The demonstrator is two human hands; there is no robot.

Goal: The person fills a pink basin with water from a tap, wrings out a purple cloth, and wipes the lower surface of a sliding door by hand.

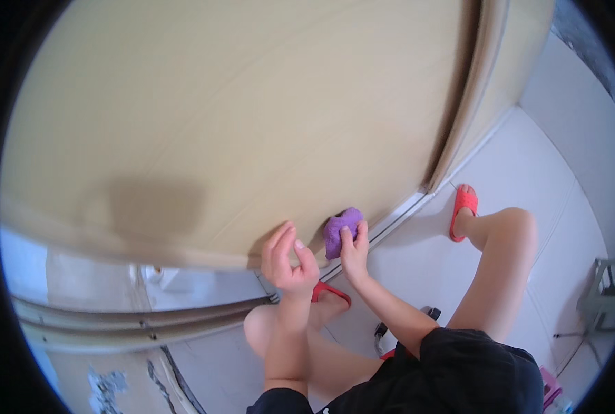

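A purple cloth (341,235) is bunched in my right hand (355,253), its thumb pressed on top. The cloth lies against the lower part of a large beige sliding door panel (266,119). To the left of it is my left hand (289,261), holding nothing, with the fingers loosely curled and the thumb apart from them. It is close to the panel's edge and casts a shadow there; whether it touches cannot be told.
A metal floor track (400,213) runs beneath the panel over pale floor tiles (494,176). Door frame rails (147,323) are at the left, near peeling wall (105,388). My feet wear red slippers (463,199). A grey object (605,295) stands on the right. A wheeled seat's caster (434,313) shows beneath me.
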